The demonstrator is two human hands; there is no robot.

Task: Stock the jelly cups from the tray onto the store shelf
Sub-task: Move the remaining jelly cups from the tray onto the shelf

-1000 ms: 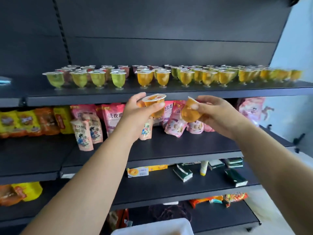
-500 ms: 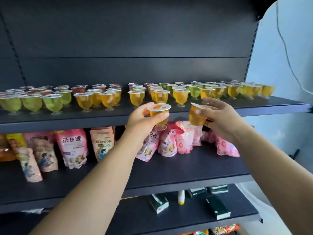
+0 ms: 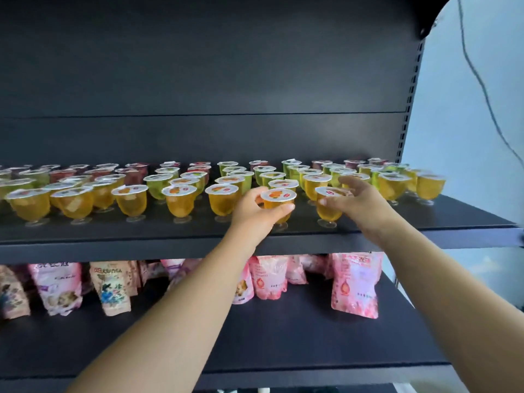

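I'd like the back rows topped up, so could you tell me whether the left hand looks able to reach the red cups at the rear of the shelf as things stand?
Probably not cleanly: the left hand grips an orange cup, and rows of cups stand before the red cups.

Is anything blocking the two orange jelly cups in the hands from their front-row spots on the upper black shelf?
Nothing visible blocks them. The left hand holds one orange jelly cup and the right hand another, both upright with their feet at the bare front strip of the black metal shelf, in line with the front row.
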